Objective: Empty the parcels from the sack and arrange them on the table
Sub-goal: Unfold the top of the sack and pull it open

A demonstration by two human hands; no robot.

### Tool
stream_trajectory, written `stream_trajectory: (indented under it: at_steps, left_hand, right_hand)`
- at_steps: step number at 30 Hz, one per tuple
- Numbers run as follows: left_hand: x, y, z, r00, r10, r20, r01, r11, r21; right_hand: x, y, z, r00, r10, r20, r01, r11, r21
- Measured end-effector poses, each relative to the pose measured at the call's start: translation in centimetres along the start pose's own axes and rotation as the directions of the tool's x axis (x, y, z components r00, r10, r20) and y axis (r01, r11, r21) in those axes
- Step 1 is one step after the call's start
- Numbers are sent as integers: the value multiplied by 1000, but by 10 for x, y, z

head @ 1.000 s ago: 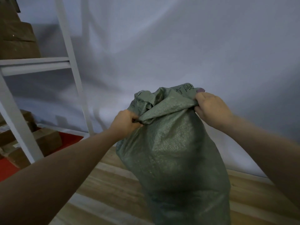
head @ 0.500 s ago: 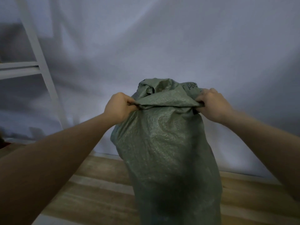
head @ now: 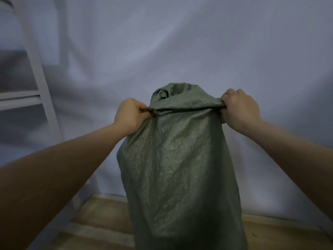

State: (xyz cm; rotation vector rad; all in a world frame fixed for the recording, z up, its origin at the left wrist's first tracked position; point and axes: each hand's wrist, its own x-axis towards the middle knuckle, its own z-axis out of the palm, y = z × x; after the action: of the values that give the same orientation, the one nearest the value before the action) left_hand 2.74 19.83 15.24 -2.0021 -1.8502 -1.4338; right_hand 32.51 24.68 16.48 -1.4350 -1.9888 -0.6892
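A tall green woven sack (head: 178,168) hangs upright in front of me, its folded top edge stretched between my hands. My left hand (head: 130,115) is clenched on the sack's upper left corner. My right hand (head: 240,108) is clenched on the upper right corner. The mouth of the sack bunches up behind the fold. The parcels are hidden inside; none shows. The sack's lower end runs out of the frame at the bottom.
A pale cloth backdrop (head: 180,42) fills the wall behind the sack. A white shelf frame (head: 38,82) stands at the left. A wooden surface (head: 100,222) lies below, on both sides of the sack.
The view has swung right and up: the shelf and cardboard boxes at the left have slid out of sight. Both hands keep their hold and have pulled the sack's top wider.
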Motion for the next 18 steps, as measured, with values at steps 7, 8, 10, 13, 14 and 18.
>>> stream_trajectory:
  at_steps: [7,8,10,13,14,18]
  left_hand:
    - [18,18,-3,999,33,12,-34,999,20]
    - [16,16,0,998,10,68,-14,999,51]
    - [20,14,0,994,-60,90,55,997,55]
    - [37,24,-7,995,-100,-13,100,995,-23]
    - [41,30,-9,994,-88,-59,85,995,-55]
    - [37,27,-6,997,-63,-41,62,998,-31]
  right_hand:
    - [-4,13,-12,978,-76,-193,51,990,-128]
    - [-7,14,-12,980,-111,-166,80,980,-181]
    - [-5,11,-18,975,-151,-164,112,968,-226]
    - [6,7,-35,962,-104,-252,48,974,-222]
    - [7,8,-40,951,-69,-301,8,980,-200]
    - [-4,18,-44,940,-82,-332,32,988,-152]
